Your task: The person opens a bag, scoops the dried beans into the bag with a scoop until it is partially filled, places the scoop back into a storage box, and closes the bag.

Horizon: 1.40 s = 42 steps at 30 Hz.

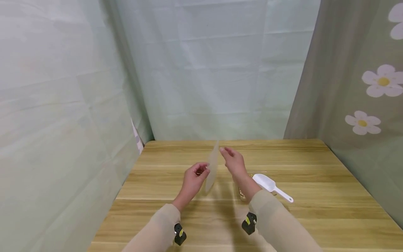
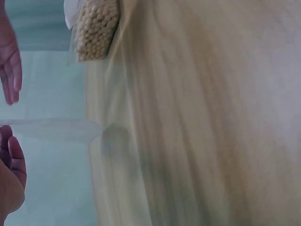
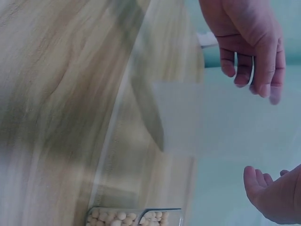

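Note:
A thin, flat, translucent plastic sheet [image 1: 212,168], perhaps a bag, hangs upright above the table. My left hand [image 1: 194,177] pinches its near side between thumb and fingers; the right wrist view shows the left hand [image 3: 251,47] in front of the sheet [image 3: 181,120]. On the other side, my right hand [image 1: 234,162] is raised with relaxed fingers, apart from the sheet and holding nothing. Under the right forearm stands a clear container [image 3: 136,219] of round beige beans [image 2: 96,30], partly hidden in the head view. A white scoop [image 1: 267,183] is beside it, handle pointing right.
The wood-grain table [image 1: 315,182] spans the area below both hands. Pale curtains [image 1: 220,70] hang behind it and at the left, and a flower-patterned curtain [image 1: 346,87] hangs at the right.

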### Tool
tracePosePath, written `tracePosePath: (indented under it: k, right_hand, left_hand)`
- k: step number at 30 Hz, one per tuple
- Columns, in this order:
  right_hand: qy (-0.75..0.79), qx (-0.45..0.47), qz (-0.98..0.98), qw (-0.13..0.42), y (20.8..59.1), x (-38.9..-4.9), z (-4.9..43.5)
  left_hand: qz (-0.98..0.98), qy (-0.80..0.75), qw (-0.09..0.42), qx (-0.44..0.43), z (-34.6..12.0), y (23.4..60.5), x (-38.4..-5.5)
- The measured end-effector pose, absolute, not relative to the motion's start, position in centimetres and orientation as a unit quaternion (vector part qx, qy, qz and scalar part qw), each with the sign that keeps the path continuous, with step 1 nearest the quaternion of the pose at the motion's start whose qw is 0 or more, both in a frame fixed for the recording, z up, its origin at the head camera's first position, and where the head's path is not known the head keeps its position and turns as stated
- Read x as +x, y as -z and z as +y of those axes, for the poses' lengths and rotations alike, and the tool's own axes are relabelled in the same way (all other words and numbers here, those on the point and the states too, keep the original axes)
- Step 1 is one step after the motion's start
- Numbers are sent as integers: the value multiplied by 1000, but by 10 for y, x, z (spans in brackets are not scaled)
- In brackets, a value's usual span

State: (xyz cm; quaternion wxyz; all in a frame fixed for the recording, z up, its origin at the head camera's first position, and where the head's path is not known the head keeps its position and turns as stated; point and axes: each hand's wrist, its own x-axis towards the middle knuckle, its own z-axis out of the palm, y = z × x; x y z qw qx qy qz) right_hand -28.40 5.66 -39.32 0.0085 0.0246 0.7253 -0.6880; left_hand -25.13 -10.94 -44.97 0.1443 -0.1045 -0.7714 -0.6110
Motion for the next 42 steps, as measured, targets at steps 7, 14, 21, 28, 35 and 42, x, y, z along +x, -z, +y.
tracePosePath:
  k: [7, 14, 21, 28, 35, 42]
  right_hand:
    - [703, 28, 711, 15, 390, -285, 56]
    - [709, 33, 705, 18, 388, -281, 54]
    - [704, 28, 710, 17, 390, -279, 51]
    - [710, 35, 704, 15, 390, -276, 47]
    - [713, 38, 700, 19, 390, -275, 45]
    - [715, 37, 698, 21, 390, -276, 45]
  left_hand:
    - [-778, 601, 123, -137, -98, 425, -223]
    - [-777, 603, 109, -145, -97, 422, -216]
    - [-783, 594, 96, -161, -100, 424, -217]
    - [-765, 633, 46, -105, -100, 443, -254]
    - [-736, 673, 21, -76, -98, 423, -274]
    - [-740, 670, -9, -57, -98, 412, -284]
